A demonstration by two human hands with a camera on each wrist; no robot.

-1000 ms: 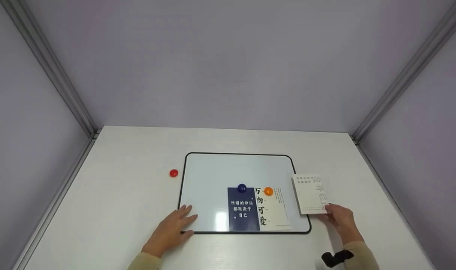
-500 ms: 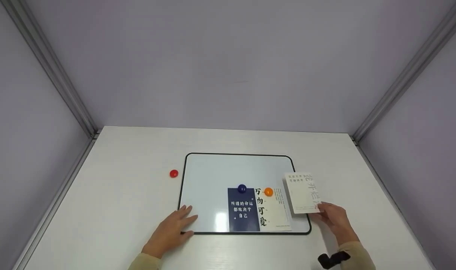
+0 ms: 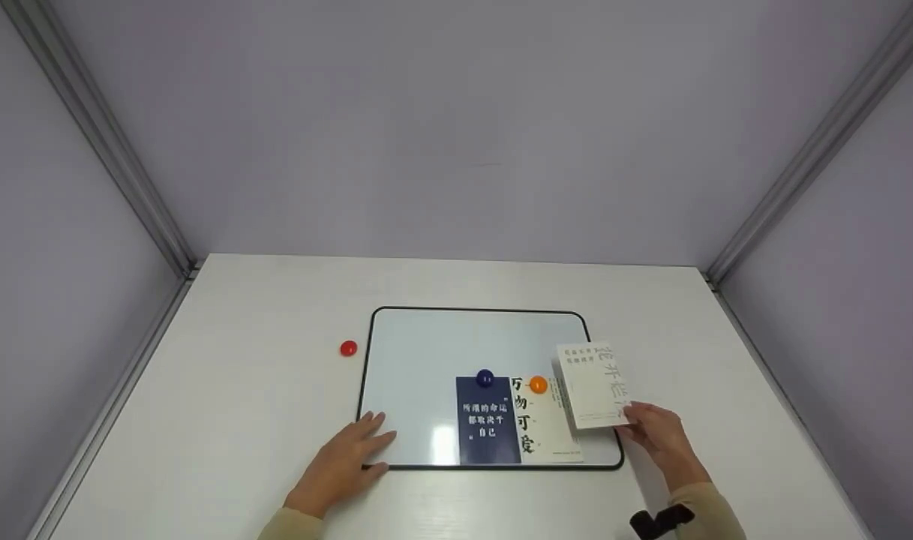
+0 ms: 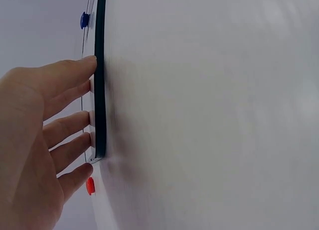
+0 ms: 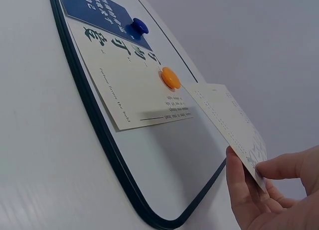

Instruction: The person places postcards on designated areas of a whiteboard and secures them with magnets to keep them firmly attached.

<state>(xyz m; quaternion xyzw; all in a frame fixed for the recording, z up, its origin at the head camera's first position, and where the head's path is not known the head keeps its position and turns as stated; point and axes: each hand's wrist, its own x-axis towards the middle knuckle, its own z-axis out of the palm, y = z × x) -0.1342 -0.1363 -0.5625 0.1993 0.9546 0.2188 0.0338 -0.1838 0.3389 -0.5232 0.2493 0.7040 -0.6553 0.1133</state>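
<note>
A whiteboard [image 3: 411,352] with a black frame lies on the table. My left hand [image 3: 343,459] rests at its near left corner, fingers spread over the frame. Between thumb and fingers, my right hand [image 3: 660,439] pinches a cream card [image 3: 593,386] with grey characters by its lower right corner. That card is raised and tilted, overlapping the board's right part in the head view. Under a blue magnet [image 3: 485,378] lies a dark blue card [image 3: 488,427]. Beside it an orange magnet [image 3: 538,385] sits on another cream card [image 3: 550,435], partly covered by the held one in the head view.
On the white table [image 3: 261,390], left of the board, is a red magnet [image 3: 348,348]. Grey panels [image 3: 456,135] enclose the table at the back and both sides. A black strap [image 3: 662,520] shows at the right sleeve.
My right hand has carried the cream card leftward, from beyond the board's right edge to over the board, beside the orange magnet. The left hand has stayed in place.
</note>
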